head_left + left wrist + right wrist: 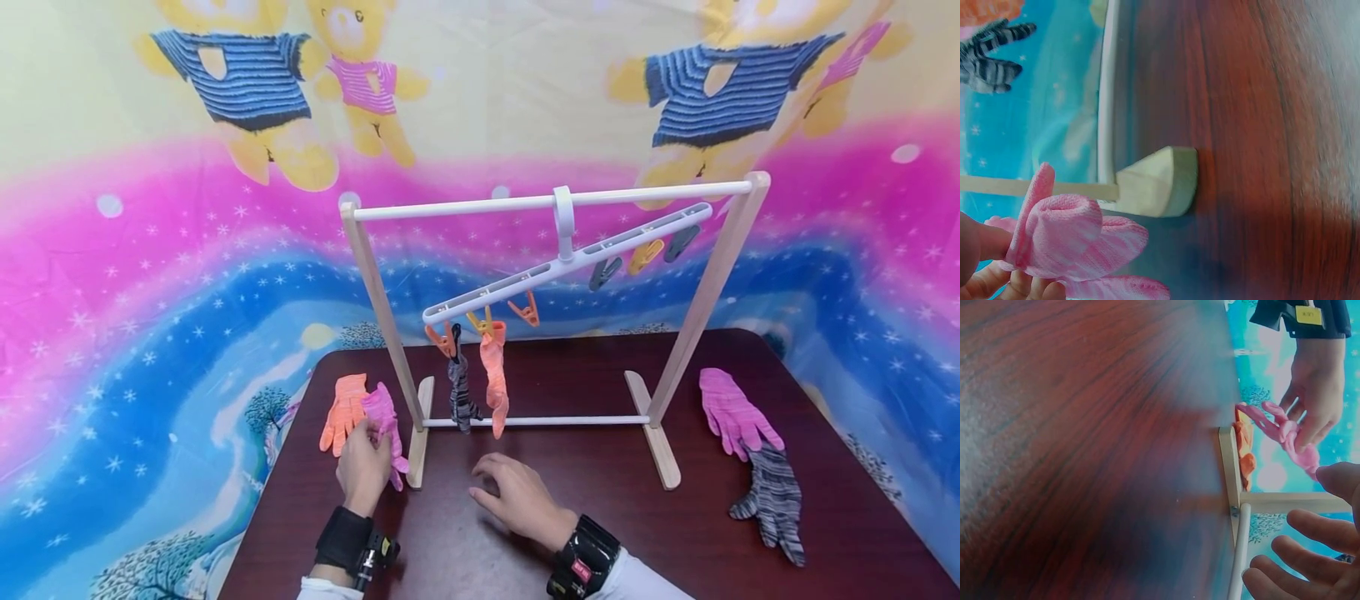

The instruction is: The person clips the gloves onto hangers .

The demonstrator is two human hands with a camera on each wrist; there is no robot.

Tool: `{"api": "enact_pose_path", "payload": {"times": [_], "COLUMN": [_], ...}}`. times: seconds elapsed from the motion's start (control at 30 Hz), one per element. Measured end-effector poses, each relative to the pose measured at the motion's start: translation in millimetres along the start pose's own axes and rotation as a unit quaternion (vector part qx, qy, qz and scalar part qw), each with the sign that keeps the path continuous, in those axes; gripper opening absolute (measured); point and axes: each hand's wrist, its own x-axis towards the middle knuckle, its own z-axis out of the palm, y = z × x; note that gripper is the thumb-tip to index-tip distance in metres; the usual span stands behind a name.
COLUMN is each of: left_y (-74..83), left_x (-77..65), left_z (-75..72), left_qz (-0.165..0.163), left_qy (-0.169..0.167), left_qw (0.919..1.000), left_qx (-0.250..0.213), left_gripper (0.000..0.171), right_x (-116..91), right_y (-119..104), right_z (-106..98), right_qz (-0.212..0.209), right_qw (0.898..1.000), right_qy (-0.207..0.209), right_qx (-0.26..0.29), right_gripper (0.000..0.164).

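Observation:
My left hand [365, 467] pinches a pink knit glove [382, 408] between thumb and fingers; in the left wrist view the glove's fingers [1104, 244] hang away from my hand. Behind it an orange glove [347, 412] lies on the table. My right hand [521, 500] hovers in front of the rack with loosely bent fingers and nothing in them. From the tilted white clip hanger [562, 265] hang a grey-black striped glove [462, 392] in an orange clip [442, 340] and an orange glove [495, 379] in a yellow clip [481, 322].
A wooden stand [693, 321] with white rods carries the hanger. Another orange clip [525, 310] and several grey and yellow clips [645, 257] hang from it without gloves. Right of the stand, another pink glove [738, 412] and a grey striped glove [772, 500] lie on the dark table [570, 467].

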Motion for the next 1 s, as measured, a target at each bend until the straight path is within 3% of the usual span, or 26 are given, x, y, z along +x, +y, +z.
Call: {"api": "enact_pose_path", "payload": {"times": [0.3,0.6,1.0], "left_y": [14.2,23.0,27.7], "left_x": [-12.8,-26.3,-43.8], "left_z": [-9.6,-14.2,-17.5], "left_qz": [0.017,0.09,0.143], "left_qy": [0.03,0.078,0.117], "left_qw": [0.9989,0.9916,0.9809], "left_qx": [-0.031,-0.05,-0.062], "left_gripper": [0.01,0.012,0.015], "right_x": [1.6,2.2,-0.2], "right_y": [-1.6,-0.9,2.4], "right_z": [-7.3,-13.8,-16.0], "right_qz": [-0.008,-0.017,-0.014], "right_qw": [1.0,0.998,0.998], "right_qy": [0.026,0.051,0.061], "right_qx": [-0.002,-0.008,-0.011], "right_gripper": [0.026,0.027,0.027]}}
